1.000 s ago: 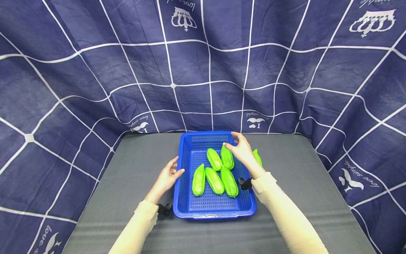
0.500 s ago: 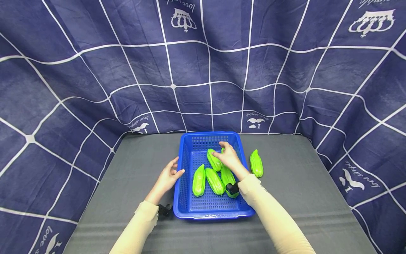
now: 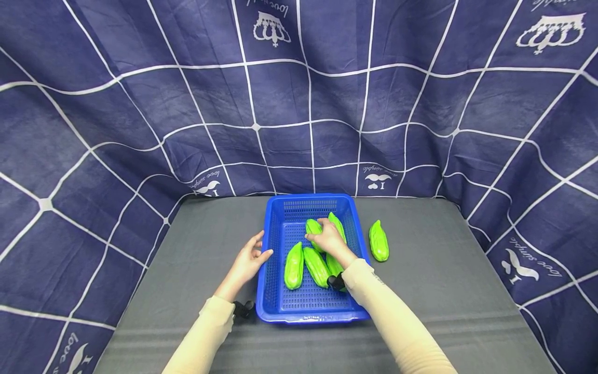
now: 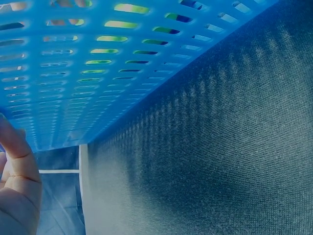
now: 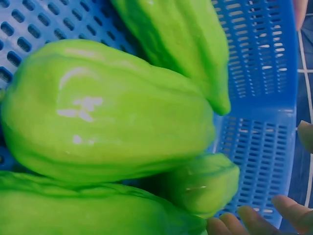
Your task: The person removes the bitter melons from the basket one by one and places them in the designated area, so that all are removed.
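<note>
My right hand (image 3: 328,240) reaches down into the blue plastic basket (image 3: 299,209), over a green ribbed gourd (image 3: 312,226) at the far middle. In the right wrist view, thumb and fingers are spread, fingertips (image 5: 249,220) beside the end of that gourd (image 5: 203,183); firm contact is not plain. Several similar gourds lie around it, including one at the left (image 3: 294,267) and one in the near middle (image 3: 315,265); my wrist covers part of another. My left hand (image 3: 246,258) holds the basket's left rim, thumb over it, a finger (image 4: 19,161) along the outer wall.
One more green gourd (image 3: 379,241) lies on the grey table (image 3: 420,291), right of the basket. A blue curtain with white lines (image 3: 327,98) hangs behind the table and along its sides.
My right hand has moved left and lower, from the basket's far right rim to the far middle gourd, uncovering the gourd on the table. The left hand stays at the rim.
</note>
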`<action>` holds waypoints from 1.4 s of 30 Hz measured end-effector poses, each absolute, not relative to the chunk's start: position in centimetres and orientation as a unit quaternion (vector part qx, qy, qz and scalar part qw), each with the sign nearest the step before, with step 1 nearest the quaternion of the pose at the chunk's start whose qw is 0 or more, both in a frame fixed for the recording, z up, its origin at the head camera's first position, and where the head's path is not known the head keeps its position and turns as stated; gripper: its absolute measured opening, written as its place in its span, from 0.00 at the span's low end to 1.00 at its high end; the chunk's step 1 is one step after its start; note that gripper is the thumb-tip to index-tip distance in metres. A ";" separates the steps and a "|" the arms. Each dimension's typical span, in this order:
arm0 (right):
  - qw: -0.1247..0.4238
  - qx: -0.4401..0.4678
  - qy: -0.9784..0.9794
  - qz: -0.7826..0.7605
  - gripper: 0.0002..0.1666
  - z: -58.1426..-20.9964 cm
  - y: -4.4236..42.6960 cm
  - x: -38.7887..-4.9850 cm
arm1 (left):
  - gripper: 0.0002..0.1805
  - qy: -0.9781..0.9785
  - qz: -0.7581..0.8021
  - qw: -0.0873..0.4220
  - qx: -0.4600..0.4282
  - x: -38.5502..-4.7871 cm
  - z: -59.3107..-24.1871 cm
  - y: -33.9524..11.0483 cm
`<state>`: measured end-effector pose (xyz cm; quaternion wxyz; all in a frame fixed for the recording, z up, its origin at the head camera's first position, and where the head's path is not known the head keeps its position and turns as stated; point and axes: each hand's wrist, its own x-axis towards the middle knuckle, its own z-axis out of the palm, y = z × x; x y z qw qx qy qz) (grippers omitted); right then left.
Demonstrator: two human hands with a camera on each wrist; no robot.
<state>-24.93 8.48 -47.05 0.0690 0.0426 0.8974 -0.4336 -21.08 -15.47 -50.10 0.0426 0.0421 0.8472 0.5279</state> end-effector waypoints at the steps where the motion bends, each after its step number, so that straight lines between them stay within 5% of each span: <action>1: 0.069 0.043 0.899 -0.430 0.41 -47.2 8.4 -24.9 | 0.36 0.848 0.527 0.043 0.044 -21.1 -50.1 -15.5; 42: 0.027 0.036 0.950 -0.310 0.38 -50.0 7.6 -25.1 | 0.35 0.851 0.523 0.037 0.032 -21.0 -50.1 -15.4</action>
